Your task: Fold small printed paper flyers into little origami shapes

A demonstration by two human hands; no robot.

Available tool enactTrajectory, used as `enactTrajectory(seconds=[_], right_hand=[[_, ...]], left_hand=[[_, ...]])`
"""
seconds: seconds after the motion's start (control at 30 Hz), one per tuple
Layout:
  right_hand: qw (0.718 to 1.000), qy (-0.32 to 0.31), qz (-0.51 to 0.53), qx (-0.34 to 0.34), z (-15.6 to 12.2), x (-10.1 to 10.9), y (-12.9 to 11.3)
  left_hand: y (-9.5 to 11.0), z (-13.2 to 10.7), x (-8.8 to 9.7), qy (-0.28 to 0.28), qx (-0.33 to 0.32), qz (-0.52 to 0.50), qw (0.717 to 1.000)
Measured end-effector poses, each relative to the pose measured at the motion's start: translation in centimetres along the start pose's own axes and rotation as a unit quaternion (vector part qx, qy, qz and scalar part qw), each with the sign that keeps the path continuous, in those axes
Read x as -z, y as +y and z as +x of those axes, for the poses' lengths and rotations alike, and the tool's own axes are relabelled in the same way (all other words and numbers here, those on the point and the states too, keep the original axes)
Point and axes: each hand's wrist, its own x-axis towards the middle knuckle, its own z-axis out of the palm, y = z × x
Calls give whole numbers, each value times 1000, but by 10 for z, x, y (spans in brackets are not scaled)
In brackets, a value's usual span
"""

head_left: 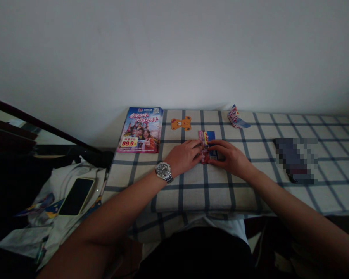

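Observation:
A small folded flyer (208,135), pink on its left half and blue on its right, lies on the checked tablecloth in front of me. From the left, the fingers of my left hand (186,157) curl over its pink side and press it down. My right hand (229,155) grips the blue side, thumb near the lower edge and fingers above. Fingers cover the middle of the paper. A stack of printed flyers (141,131) sits to the left of my hands. Behind them and to the right stands a folded paper piece (237,118) in similar print.
The checked tablecloth (168,193) runs up to a white wall (174,54). A brown bear cutout (181,123) lies behind my hands. At the right is a dark, partly pixelated phone-like object (291,157). Lower left, another phone (76,196) rests on pale cloth (61,172).

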Motion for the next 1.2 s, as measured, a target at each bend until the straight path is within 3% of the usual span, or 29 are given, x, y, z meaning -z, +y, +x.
enactTrajectory(seconds=[0.57,0.9,1.2], right_hand=[[998,-15,-21,57,-12,-1,6],[996,-33,-56,56,-16,5,-4],[988,-50,-47,141,-26,9,10]], left_hand=[[0,1,0,-8,8,5,1000],[0,0,0,-8,6,7,1000],[1,0,1,-10,6,6,1000]])
